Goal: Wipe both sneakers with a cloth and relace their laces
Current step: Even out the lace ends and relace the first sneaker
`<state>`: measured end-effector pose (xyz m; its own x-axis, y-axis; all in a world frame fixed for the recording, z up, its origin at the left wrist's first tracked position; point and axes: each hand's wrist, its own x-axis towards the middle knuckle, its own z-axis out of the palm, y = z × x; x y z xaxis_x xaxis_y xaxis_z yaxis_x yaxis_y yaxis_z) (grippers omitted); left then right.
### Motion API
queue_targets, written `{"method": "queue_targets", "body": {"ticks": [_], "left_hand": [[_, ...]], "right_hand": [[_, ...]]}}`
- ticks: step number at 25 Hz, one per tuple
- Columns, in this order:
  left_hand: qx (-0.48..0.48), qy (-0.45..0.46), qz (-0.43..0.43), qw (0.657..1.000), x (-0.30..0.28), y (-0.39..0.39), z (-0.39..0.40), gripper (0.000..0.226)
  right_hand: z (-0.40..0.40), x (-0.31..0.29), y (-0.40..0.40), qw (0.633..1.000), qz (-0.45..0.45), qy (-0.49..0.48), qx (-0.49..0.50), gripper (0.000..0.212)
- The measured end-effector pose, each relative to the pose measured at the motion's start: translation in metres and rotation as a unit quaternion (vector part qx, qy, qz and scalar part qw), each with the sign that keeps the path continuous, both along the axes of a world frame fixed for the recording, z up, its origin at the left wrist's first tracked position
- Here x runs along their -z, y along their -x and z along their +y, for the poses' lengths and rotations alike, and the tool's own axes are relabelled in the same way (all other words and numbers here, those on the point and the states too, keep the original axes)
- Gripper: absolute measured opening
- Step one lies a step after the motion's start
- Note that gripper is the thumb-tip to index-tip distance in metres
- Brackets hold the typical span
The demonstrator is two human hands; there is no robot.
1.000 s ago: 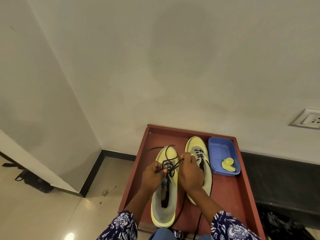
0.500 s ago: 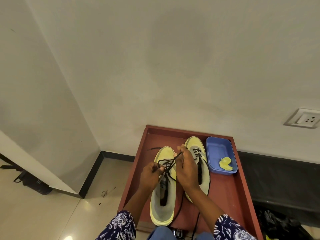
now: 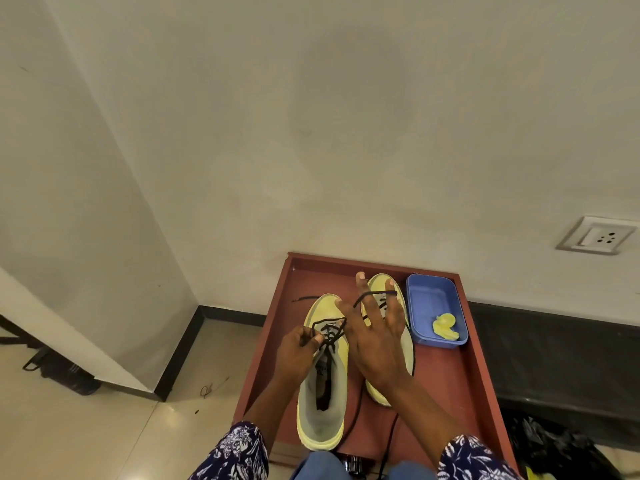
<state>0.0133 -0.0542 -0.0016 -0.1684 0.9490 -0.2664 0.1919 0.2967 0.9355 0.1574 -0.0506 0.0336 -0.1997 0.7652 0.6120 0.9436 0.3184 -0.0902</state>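
From the head view, a reddish-brown worktop (image 3: 446, 386) with a raised rim and a smooth matt face carries two pale yellow sneakers side by side, toes toward the cream wall (image 3: 311, 133). The left sneaker (image 3: 323, 420) has a soft, knit-looking upper, a rounded toe, a thick yellow sole edge and an open dark throat near the heel; a thin black lace (image 3: 329, 332) is threaded in a loose tangle over its upper eyelets, with one end trailing onto the worktop past the toe. The right sneaker (image 3: 379, 287) lies mostly under the right hand, only its rounded toe and side showing, with black lacing of its own. The left hand (image 3: 301, 348) pinches the lace at the left sneaker's eyelets, fingers curled. The right hand (image 3: 375, 336) is spread, fingers straight and fanned, a strand of lace looped across the fingers near their tips. Just beside the right sneaker stands a blue plastic tray (image 3: 433, 299), rectangular with rounded corners, holding a crumpled yellow cloth (image 3: 445, 327). Both forearms end in dark blue sleeves with a white flower print. A white socket (image 3: 597, 235) sits on the wall; the floor (image 3: 86, 427) is glossy beige tile.
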Motion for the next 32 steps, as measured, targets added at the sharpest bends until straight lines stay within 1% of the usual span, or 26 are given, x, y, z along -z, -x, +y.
{"method": "queue_targets", "body": {"ticks": [3,6,8,10,12,14,15,17,19,21,22,23,24,25,26,28,30,32], "left_hand": [[0.003,0.0,0.011,1.0,-0.002,-0.002,-0.001,0.008],[0.004,0.004,0.025,1.0,0.001,-0.001,0.0,0.008],[0.0,0.008,0.015,1.0,0.004,0.001,0.001,0.01],[0.002,0.017,0.0,1.0,0.005,0.004,0.002,0.011],[0.006,0.022,-0.008,1.0,0.007,0.006,0.002,0.01],[0.002,0.021,-0.018,1.0,0.009,0.006,0.003,0.008],[0.0,0.019,-0.022,1.0,0.009,0.006,0.004,0.007],[0.0,0.016,-0.023,1.0,0.011,0.006,0.004,0.008],[0.001,0.013,-0.021,1.0,0.012,0.007,0.004,0.01],[0.001,0.011,-0.025,1.0,0.013,0.009,0.004,0.01],[0.0,0.012,-0.033,0.999,0.013,0.009,0.004,0.01],[-0.002,0.015,-0.045,0.999,0.013,0.009,0.004,0.01],[-0.002,0.017,-0.06,0.998,0.012,0.009,0.003,0.01],[-0.002,0.017,-0.071,0.997,0.011,0.008,0.003,0.009],[0.001,0.014,-0.073,0.997,0.01,0.008,0.003,0.008],[0.009,0.008,-0.062,0.998,0.011,0.009,0.003,0.007],[0.012,0.002,-0.053,0.999,0.012,0.01,0.002,0.007],[0.012,-0.002,-0.043,0.999,0.013,0.011,0.002,0.006]], "right_hand": [[-0.005,0.004,-0.002,0.992,-0.086,-0.089,0.029,0.058],[-0.009,0.002,-0.005,0.979,-0.139,-0.134,0.062,0.07],[-0.006,-0.006,-0.008,0.977,-0.131,-0.143,0.089,0.07],[-0.001,-0.019,-0.009,0.982,-0.085,-0.123,0.112,0.065],[0.004,-0.029,-0.006,0.992,0.016,-0.083,0.094,0.056],[0.003,-0.031,-0.001,0.988,0.131,-0.049,0.059,0.043],[-0.001,-0.028,0.0,0.984,0.172,-0.033,0.042,0.038],[-0.012,-0.017,0.0,0.974,0.227,0.017,0.015,0.032],[-0.025,-0.007,0.0,0.961,0.256,0.102,0.017,0.038],[-0.032,0.0,-0.001,0.939,0.25,0.236,0.029,0.043],[-0.033,0.002,-0.002,0.921,0.228,0.314,0.036,0.044],[-0.033,0.0,-0.002,0.901,0.19,0.386,0.049,0.051],[-0.032,-0.002,-0.002,0.885,0.147,0.437,0.06,0.06],[-0.03,-0.004,-0.002,0.879,0.111,0.456,0.076,0.062],[-0.027,-0.008,-0.002,0.881,0.085,0.455,0.096,0.056],[-0.015,-0.014,0.002,0.892,0.049,0.435,0.114,0.035],[-0.005,-0.009,0.007,0.9,0.035,0.429,0.063,0.029],[0.002,0.004,0.012,0.888,0.042,0.457,-0.011,0.035]]}}
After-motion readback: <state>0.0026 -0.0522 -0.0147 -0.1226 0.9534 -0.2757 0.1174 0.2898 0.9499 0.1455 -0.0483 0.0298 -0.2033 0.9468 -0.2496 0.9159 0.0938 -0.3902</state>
